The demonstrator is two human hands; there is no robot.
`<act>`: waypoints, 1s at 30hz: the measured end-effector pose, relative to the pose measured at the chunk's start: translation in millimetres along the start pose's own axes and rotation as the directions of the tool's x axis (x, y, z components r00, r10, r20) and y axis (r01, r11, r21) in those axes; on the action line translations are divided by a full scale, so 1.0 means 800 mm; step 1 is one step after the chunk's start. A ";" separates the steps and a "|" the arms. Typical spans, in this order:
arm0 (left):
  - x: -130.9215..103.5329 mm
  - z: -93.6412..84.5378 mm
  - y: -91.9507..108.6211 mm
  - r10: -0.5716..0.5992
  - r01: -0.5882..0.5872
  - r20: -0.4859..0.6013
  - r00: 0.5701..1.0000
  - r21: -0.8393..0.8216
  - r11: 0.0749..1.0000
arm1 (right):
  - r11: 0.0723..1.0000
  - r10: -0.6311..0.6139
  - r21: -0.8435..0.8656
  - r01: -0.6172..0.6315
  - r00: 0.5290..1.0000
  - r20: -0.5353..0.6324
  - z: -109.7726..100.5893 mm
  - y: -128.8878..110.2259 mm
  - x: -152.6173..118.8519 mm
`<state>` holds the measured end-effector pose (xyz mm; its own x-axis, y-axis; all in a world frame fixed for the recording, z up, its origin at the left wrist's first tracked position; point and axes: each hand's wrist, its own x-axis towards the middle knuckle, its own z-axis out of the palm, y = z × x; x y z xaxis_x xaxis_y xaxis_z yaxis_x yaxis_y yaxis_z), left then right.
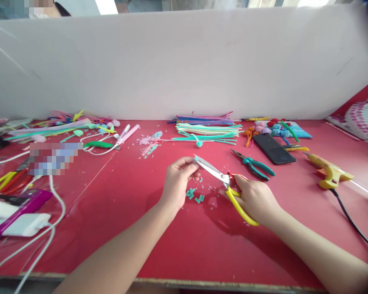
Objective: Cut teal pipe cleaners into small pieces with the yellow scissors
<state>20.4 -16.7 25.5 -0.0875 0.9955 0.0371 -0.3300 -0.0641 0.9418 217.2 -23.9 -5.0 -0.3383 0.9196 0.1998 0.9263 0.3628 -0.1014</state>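
Observation:
My right hand (258, 198) is wrapped around the handles of a pair of scissors (214, 170), one handle yellow and the other red. The silver blades point up and left, their tips meeting the fingers of my left hand (177, 179). Those fingers are pinched around a small teal bit of pipe cleaner (196, 159), mostly hidden by the fingertips and blades. Below the hands lie several short teal clippings (190, 192) and scattered fuzz. A teal fluffy ball (199, 143) rests just beyond my hands.
Bundled pipe cleaners (207, 130) lie along the white partition (184, 65). To the right are teal-handled pliers (254, 165), a black phone (273, 148) and a yellow glue gun (331, 169). White cables (59, 200) and a power strip (33, 210) occupy the left of the red table (116, 212).

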 end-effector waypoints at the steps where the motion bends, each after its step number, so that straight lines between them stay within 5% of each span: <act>1: 0.000 0.000 0.000 -0.004 0.004 -0.002 1.000 0.000 1.000 | 1.000 -0.003 -0.001 0.003 1.000 0.000 0.001 0.001 0.000; 30: 0.002 -0.001 -0.001 -0.004 0.004 0.013 1.000 -0.036 0.999 | 0.997 0.050 -0.056 -0.049 0.999 0.008 -0.005 0.001 0.002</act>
<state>19.6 -15.1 24.6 -0.0736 0.9966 0.0380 -0.3640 -0.0623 0.9293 218.1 -23.0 -0.8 -0.2930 0.9378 0.1863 0.9497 0.3079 -0.0567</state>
